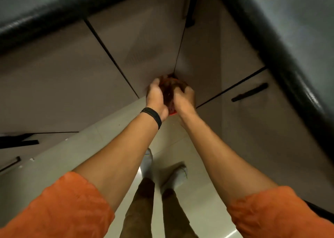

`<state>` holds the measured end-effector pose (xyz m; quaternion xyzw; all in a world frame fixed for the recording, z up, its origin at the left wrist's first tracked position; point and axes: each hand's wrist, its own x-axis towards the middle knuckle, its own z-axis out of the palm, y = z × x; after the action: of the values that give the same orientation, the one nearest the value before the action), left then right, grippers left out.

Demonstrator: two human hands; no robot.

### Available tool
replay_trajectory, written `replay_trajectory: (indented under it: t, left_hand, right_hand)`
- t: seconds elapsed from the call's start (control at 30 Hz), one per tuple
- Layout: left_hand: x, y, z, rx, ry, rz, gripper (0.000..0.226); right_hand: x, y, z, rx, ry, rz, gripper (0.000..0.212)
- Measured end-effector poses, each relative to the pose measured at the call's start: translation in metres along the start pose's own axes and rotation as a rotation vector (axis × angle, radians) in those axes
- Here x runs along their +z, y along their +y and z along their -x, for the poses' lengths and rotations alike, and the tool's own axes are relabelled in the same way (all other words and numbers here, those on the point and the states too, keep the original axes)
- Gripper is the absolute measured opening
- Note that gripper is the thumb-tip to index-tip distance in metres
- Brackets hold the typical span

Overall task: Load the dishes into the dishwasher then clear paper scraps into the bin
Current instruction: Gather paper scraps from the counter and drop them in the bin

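Down in the corner where the grey-brown cabinet doors point(144, 44) meet, the left hand point(156, 96) and right hand point(186, 96) curl their fingers round a dark crumpled bundle point(168, 91), too blurry to name. It sits over a small red container point(172, 113) on the shiny pale tile floor point(81, 147).

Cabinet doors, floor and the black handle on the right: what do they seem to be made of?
Cabinet doors: flat taupe panels, probably laminate or painted board; matt, with no grain and only a dull sheen. Floor: pale glossy tile, likely ceramic; joint lines and bright glare streaks show. Handle: black bar, metal or plastic; the look leaves it open.
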<state>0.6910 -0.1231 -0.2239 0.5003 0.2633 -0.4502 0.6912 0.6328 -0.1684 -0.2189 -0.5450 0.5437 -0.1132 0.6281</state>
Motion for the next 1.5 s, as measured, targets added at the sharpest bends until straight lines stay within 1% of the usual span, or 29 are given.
replay_trajectory:
  t: [0.1, 0.17, 0.27, 0.4, 0.5, 0.67, 0.8, 0.9, 1.13, 1.23, 1.33, 1.43, 1.5]
  left_hand:
    - [0.031, 0.032, 0.077, 0.109, -0.08, -0.071, 0.045]
    - [0.046, 0.047, 0.125, 0.151, -0.133, -0.135, 0.041]
    - [0.068, 0.063, 0.187, 0.204, -0.215, -0.164, 0.04]
    - [0.107, 0.069, 0.255, 0.247, -0.28, -0.172, 0.038]
    - [0.142, 0.062, 0.293, 0.276, -0.34, -0.207, 0.037]
    - [0.204, 0.039, 0.319, 0.25, -0.463, -0.231, 0.041]
    - [0.25, 0.015, 0.325, 0.219, -0.552, -0.282, 0.036]
    - [0.284, -0.005, 0.315, 0.175, -0.615, -0.343, 0.035]
    - [0.379, -0.044, 0.281, 0.038, -0.701, -0.405, 0.034]
    - [0.417, -0.055, 0.262, -0.038, -0.733, -0.436, 0.037]
    - [0.455, -0.066, 0.246, -0.1, -0.775, -0.503, 0.036]
    - [0.484, -0.073, 0.233, -0.126, -0.794, -0.545, 0.037]
    - [0.498, -0.077, 0.224, -0.137, -0.803, -0.57, 0.038]
  right_hand:
    - [-0.027, -0.059, 0.044, -0.184, -0.001, 0.053, 0.021]
    - [-0.052, -0.097, 0.079, -0.271, -0.024, 0.057, 0.019]
    - [-0.089, -0.136, 0.121, -0.383, -0.038, 0.08, 0.017]
    - [-0.133, -0.175, 0.159, -0.457, -0.016, 0.01, 0.015]
    - [-0.17, -0.201, 0.179, -0.521, 0.064, -0.019, 0.013]
    - [-0.236, -0.227, 0.189, -0.595, 0.173, -0.071, 0.013]
    - [-0.285, -0.234, 0.186, -0.591, 0.252, -0.111, 0.017]
    - [-0.318, -0.234, 0.172, -0.552, 0.305, -0.133, 0.016]
    - [-0.393, -0.24, 0.115, -0.49, 0.473, -0.121, 0.013]
    - [-0.421, -0.241, 0.089, -0.411, 0.566, -0.116, 0.015]
    - [-0.453, -0.237, 0.066, -0.317, 0.698, -0.082, 0.018]
    - [-0.477, -0.239, 0.047, -0.266, 0.799, -0.052, 0.017]
    - [-0.49, -0.245, 0.029, -0.247, 0.838, 0.006, 0.017]
